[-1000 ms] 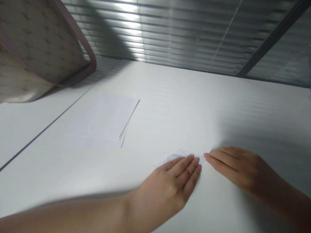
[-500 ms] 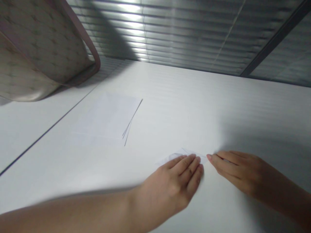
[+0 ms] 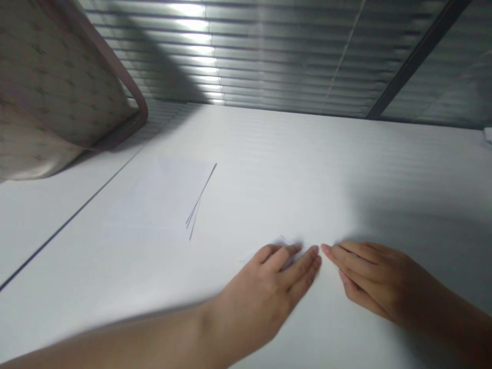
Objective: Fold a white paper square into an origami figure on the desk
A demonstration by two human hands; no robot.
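A small piece of folded white paper (image 3: 288, 262) lies on the table, mostly hidden beneath my left hand (image 3: 282, 274). That hand rests flat with its fingers stretched out, a gap showing between the middle ones. At the paper's right end is my right hand (image 3: 367, 277), its fingers straight and close together, the thumb lower and apart from them. The right index fingertip is almost against the left fingertips. Whether it touches the paper I cannot tell.
A stack of white paper sheets (image 3: 161, 197) lies to the left on the white table (image 3: 284, 159), edges slightly fanned. A quilted bag (image 3: 65, 87) stands at the back left. Window blinds (image 3: 269, 56) run behind the table. A small white object (image 3: 488, 135) shows at the right edge.
My left fingers have spread apart in the middle and cover more of the paper. My right thumb has come out from under the fingers. The view has shifted slightly.
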